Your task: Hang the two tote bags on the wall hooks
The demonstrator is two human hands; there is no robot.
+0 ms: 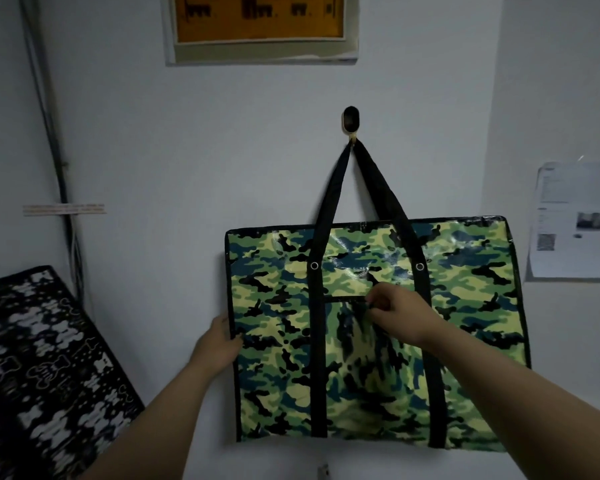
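A camouflage tote bag (371,327) hangs flat against the white wall (222,161), its two black handles (361,181) meeting at a dark oval wall hook (350,121) above it. The bag's top edge looks closed, so what is inside cannot be told. A front pocket (347,306) sits between the two black straps.

The right hand (395,308) lies on the bag's front at the pocket's upper edge, fingers curled together and pinching at the black trim there. The left hand (219,341) grips the bag's left edge, thumb on the front face and the other fingers hidden behind it.

To the near left lies a second bag (39,368), black with a white pattern, resting on a surface that is not visible. Grey cables (56,161) run down the left wall. A framed orange sign (260,26) hangs high on the far wall, and a printed paper notice (572,223) is stuck to the wall at right.
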